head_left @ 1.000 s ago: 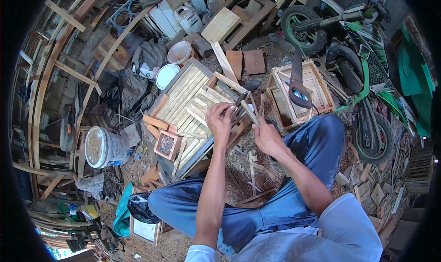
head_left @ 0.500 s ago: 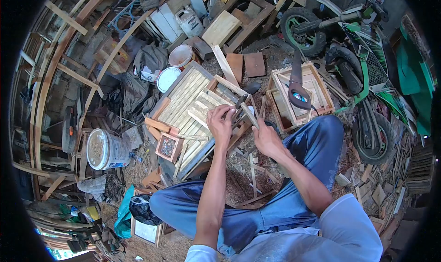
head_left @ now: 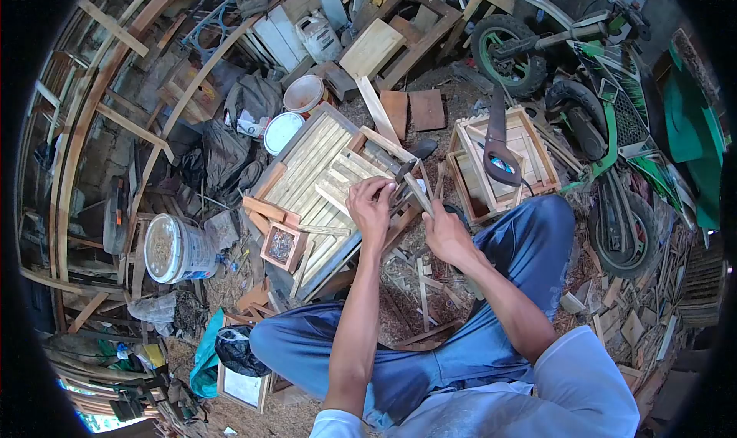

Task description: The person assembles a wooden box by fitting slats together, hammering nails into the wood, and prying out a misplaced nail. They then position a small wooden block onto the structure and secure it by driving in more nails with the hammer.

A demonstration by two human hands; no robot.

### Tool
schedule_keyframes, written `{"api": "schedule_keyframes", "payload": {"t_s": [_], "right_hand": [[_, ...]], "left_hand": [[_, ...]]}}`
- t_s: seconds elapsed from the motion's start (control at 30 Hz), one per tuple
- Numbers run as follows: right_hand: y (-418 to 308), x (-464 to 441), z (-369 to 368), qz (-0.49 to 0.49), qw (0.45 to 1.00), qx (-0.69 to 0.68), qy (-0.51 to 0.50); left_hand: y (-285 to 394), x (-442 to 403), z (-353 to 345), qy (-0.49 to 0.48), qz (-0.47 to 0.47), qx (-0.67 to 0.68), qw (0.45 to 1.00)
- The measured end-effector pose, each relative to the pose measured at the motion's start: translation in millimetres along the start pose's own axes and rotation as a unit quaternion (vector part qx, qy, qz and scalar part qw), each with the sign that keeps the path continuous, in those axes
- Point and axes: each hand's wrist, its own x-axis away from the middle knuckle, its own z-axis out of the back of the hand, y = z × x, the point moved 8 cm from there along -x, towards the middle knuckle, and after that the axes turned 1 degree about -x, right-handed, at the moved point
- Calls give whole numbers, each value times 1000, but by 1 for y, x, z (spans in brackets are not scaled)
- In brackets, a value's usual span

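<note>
My right hand (head_left: 447, 233) is wrapped round the wooden handle of a hammer (head_left: 418, 193). Its dark head lies just beside the fingertips of my left hand (head_left: 371, 205). Those fingers are pinched together over a small slatted wooden frame (head_left: 381, 141); whatever they hold is too small to make out. Under the frame is a slatted wooden panel (head_left: 295, 188) with a grey border. A small wooden box of nails (head_left: 281, 246) sits on the panel, left of my left hand.
On the right, a handsaw (head_left: 497, 142) lies across a wooden crate (head_left: 546, 158). A green motorbike (head_left: 606, 131) stands behind it. White buckets (head_left: 184, 250) and wood pieces are on the left. Scraps and shavings cover the floor around my crossed legs.
Both hands and the hammer keep almost the same places. The whole view shifts very slightly.
</note>
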Motion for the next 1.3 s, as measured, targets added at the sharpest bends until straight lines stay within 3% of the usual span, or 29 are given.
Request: {"api": "schedule_keyframes", "payload": {"t_s": [0.3,0.6,1.1,1.3], "right_hand": [[2,-4,5,47,995,-63,54],[-29,19,14,105,991,57,67],[-39,24,13,132,984,74,96],[-32,20,5,90,990,102,48]], "left_hand": [[3,2,0,6,-15,-28,999],[7,4,3,19,-36,-41,998],[5,1,4,12,-41,-29,999],[6,2,7,16,-41,-30,999]]}}
